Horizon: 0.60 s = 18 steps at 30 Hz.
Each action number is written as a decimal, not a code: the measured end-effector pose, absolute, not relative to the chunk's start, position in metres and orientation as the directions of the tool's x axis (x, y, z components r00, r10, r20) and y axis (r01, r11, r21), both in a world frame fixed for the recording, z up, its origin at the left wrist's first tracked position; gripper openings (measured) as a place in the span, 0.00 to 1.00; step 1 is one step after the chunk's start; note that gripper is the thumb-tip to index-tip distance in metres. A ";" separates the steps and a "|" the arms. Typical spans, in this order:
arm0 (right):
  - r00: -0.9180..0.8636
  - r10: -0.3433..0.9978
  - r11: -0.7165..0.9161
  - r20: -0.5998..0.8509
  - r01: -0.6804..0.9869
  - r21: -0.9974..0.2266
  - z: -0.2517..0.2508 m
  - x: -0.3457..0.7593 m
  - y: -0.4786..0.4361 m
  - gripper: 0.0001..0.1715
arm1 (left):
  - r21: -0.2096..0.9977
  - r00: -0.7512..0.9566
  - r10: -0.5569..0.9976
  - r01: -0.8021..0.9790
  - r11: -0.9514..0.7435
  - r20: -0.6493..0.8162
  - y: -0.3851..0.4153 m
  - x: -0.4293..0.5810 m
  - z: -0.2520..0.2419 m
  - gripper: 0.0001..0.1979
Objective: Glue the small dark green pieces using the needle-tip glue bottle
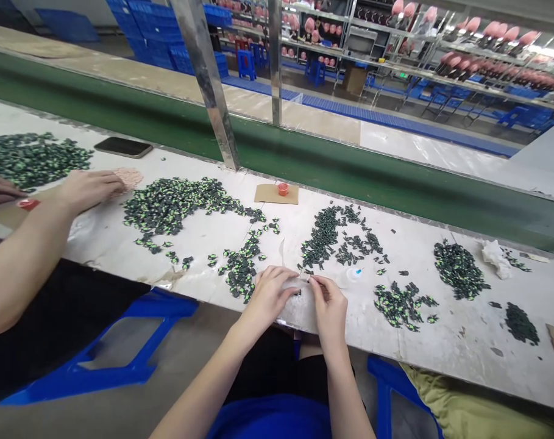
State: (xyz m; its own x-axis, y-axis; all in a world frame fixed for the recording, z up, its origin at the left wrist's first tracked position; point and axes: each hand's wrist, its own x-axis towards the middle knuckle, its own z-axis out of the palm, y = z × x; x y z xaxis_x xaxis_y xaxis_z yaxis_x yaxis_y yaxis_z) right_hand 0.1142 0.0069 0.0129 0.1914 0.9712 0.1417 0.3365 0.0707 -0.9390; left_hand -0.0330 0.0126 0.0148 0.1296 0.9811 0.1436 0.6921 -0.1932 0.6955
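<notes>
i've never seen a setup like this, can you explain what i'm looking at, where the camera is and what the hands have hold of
There is no machine here, just a person's bare hands. The single picture comes from a camera worn on that person's head, looking forward and down. The wearer's left hand and right hand meet near the table's front edge, fingertips close together. They seem to pinch something, but it is too small to make out.

On the pale table lie heaps of small parts: dark green-marked pieces and plainer dark pieces. Nearby are a small bottle with a blue tip and a red pot on cardboard. Farther left lies a dark phone. The co-worker's hand at left belongs to someone else.
</notes>
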 end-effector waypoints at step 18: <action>0.116 0.985 -0.132 -0.128 0.025 -0.991 0.022 0.116 -0.013 0.12 | 0.805 0.107 0.974 0.549 -0.225 0.199 -0.009 -0.027 0.023 0.09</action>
State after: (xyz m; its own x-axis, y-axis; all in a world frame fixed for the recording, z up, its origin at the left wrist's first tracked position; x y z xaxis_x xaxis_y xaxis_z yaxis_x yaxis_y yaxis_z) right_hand 0.1165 -0.0133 0.0215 0.1164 0.9849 -0.1285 0.0250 -0.1322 -0.9909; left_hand -0.0266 -0.0085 0.0231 0.1071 0.9741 0.1990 0.5490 -0.2248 0.8050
